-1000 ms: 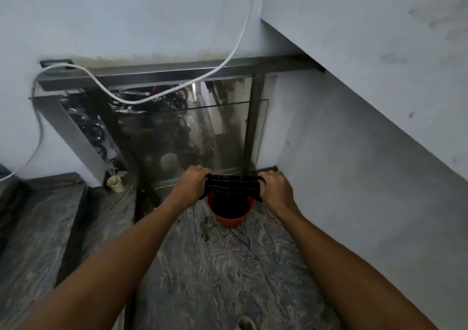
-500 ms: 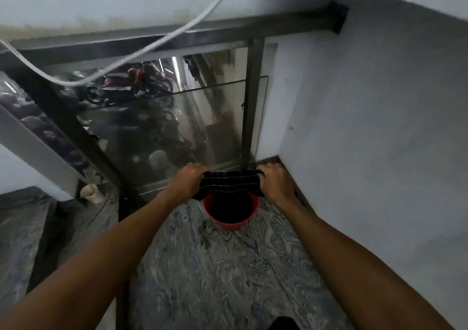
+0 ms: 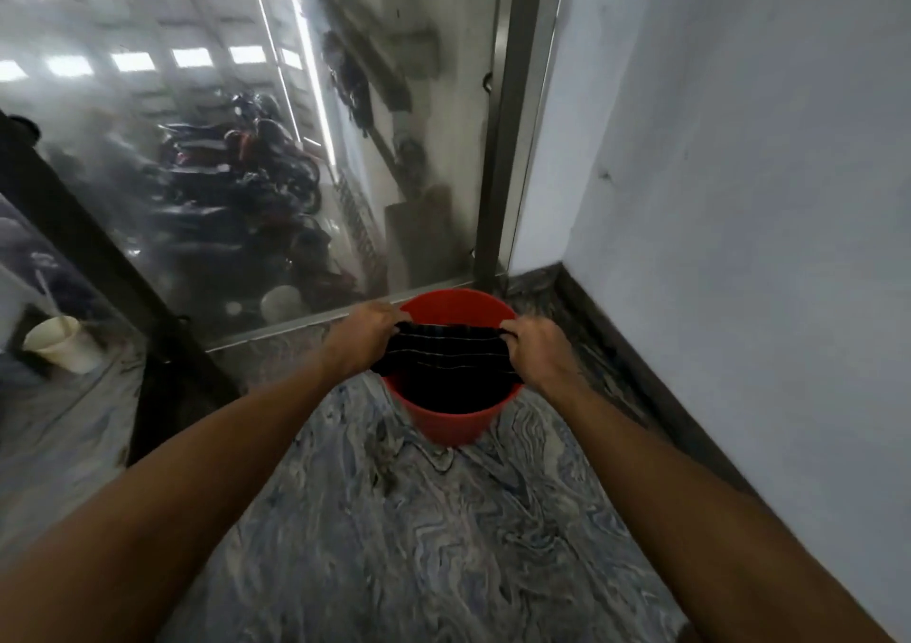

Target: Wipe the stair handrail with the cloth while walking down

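Both arms reach forward to the centre of the frame, where the left hand (image 3: 367, 339) and the right hand (image 3: 535, 354) are each closed tight on one end of a dark striped cloth (image 3: 446, 356), holding it stretched flat between them. The cloth hangs over the mouth of a red bucket (image 3: 451, 423) standing on the marbled floor (image 3: 419, 544). Behind the bucket is a glass panel (image 3: 222, 149); a paper cup (image 3: 61, 349) stands at the left edge.
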